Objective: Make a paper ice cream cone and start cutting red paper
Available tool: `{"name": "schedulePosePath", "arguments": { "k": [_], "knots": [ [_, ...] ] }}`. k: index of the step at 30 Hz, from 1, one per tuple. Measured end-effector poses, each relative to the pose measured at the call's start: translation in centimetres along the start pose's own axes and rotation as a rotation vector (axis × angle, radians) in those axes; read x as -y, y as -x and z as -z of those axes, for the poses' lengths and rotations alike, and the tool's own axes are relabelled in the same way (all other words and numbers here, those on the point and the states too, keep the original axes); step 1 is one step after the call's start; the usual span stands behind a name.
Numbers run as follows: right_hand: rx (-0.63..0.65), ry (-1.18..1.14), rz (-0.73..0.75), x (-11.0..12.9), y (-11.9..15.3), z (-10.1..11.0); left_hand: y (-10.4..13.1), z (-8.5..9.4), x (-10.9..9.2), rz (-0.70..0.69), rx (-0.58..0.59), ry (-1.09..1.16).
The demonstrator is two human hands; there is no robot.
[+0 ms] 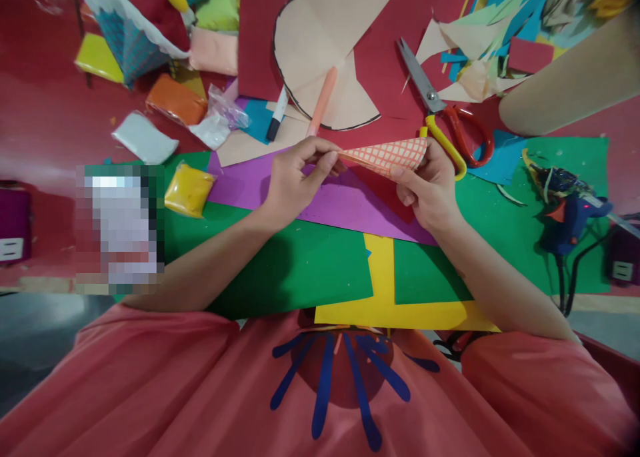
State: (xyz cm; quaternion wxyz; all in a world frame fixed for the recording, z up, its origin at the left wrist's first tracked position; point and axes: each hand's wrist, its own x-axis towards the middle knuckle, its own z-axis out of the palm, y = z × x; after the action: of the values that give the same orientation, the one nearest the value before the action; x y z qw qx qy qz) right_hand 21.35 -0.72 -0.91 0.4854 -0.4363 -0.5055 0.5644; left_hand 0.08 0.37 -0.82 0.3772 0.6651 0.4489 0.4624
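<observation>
A small paper cone [387,154], cream with an orange-red grid, lies sideways between my hands above a purple sheet [250,184]. My left hand [303,177] pinches its narrow tip between thumb and fingers. At the wide end, my right hand [425,187] grips the rim, with the thumb on the near side. Just beyond the cone are an orange marker [324,97] and a cream paper shape with a black outline [315,37]. Scissors with red and yellow handles [434,100] lie open-bladed past my right hand.
A blue glue gun [570,224] with a lit red light and cord sits at right. Yellow [190,189], white [145,137] and orange packets [176,100] lie left, near a blue patterned cone [135,40]. Paper scraps [480,37] and a cardboard tube [575,77] are upper right.
</observation>
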Motion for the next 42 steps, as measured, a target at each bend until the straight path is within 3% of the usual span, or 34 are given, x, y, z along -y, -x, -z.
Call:
{"name": "schedulePosePath", "arguments": {
  "k": [6, 11, 15, 19, 28, 34, 42],
  "knots": [
    [-0.037, -0.054, -0.107, 1.3, -0.3, 0.0, 0.2, 0.3, -0.7, -0.024, 0.023, -0.164],
    [-0.045, -0.048, -0.143, 1.2, -0.4, 0.1, 0.2, 0.4, -1.0, -0.009, 0.034, -0.124],
    [-0.003, -0.060, -0.116, 1.0, -0.3, 0.0, -0.1, 0.2, -0.5, 0.050, 0.161, 0.045],
    [0.030, -0.011, -0.142, 1.0, -0.2, -0.1, 0.0, 0.0, -0.1, 0.073, 0.248, 0.024],
    [0.049, -0.050, -0.155, 1.3, -0.3, -0.1, 0.1, 0.2, 0.1, -0.067, 0.235, -0.159],
    [0.089, -0.077, -0.213, 1.4, -0.6, 0.2, 0.4, 0.3, 0.2, -0.091, 0.193, -0.181],
    [0.110, -0.100, -0.207, 1.4, -0.8, 0.4, 0.5, 0.4, 0.3, -0.119, 0.232, -0.128]
  ]
}}
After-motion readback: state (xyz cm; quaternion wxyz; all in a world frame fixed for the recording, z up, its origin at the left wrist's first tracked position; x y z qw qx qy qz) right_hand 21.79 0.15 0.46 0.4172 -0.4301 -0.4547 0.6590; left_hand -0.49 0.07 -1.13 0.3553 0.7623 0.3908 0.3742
